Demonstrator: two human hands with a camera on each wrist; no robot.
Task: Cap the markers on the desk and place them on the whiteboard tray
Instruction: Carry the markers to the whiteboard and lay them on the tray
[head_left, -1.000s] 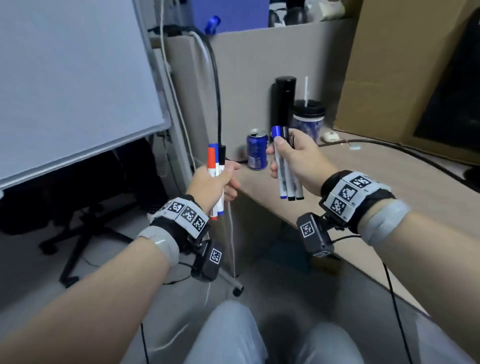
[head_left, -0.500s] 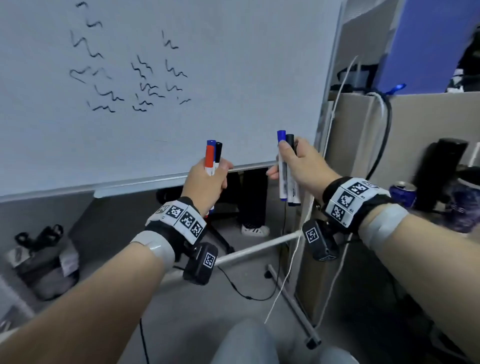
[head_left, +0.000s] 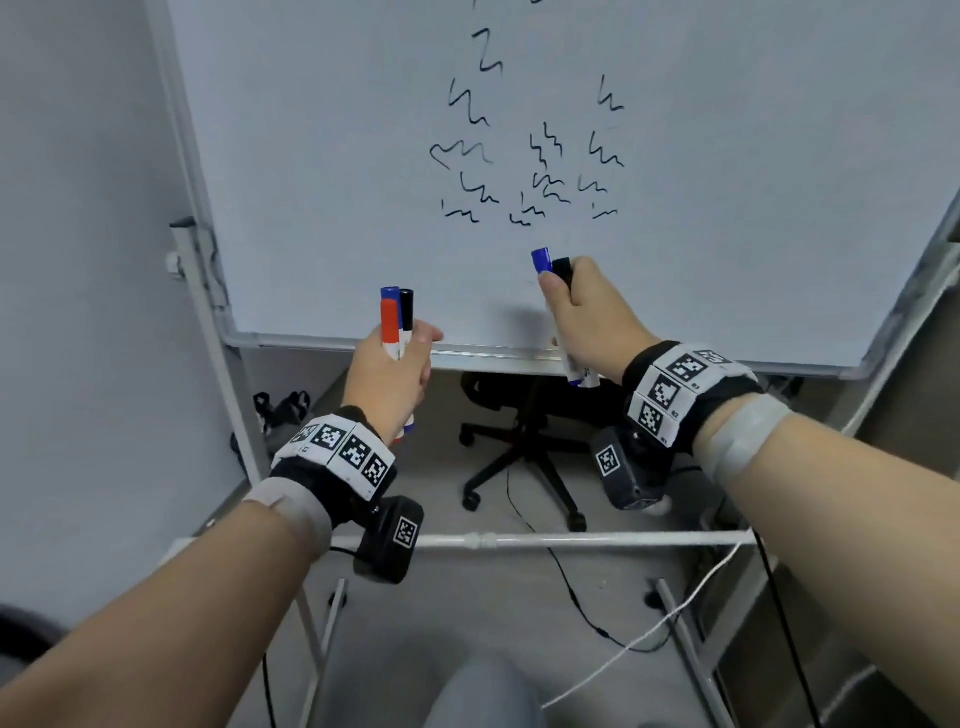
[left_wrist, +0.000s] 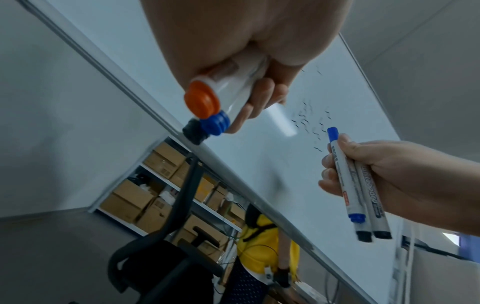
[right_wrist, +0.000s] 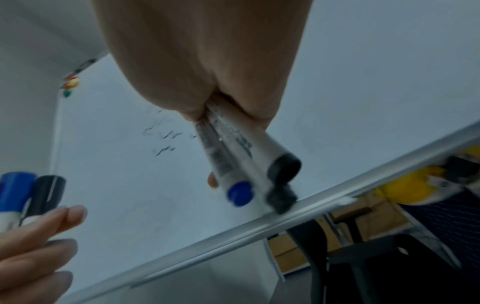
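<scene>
My left hand (head_left: 387, 374) grips three capped markers upright: red (head_left: 389, 325), blue and black (head_left: 407, 310); their butt ends (left_wrist: 202, 101) show in the left wrist view. My right hand (head_left: 584, 317) grips three more, one blue-capped (head_left: 541, 260) and two black (right_wrist: 284, 167). Both bundles hang in front of the whiteboard (head_left: 675, 208), just above its metal tray (head_left: 493, 358). The right bundle's lower ends (head_left: 581, 376) reach down past the tray edge.
Black scribbles (head_left: 524, 171) cover the board's middle. A black office chair (head_left: 519, 447) stands behind the board, and the stand's white crossbar (head_left: 571, 540) runs below my wrists. A person in yellow (left_wrist: 262, 244) is behind the board. Cables trail on the floor.
My view swung left from the desk to face the whiteboard. Both hands rose and moved toward the board, still holding their markers.
</scene>
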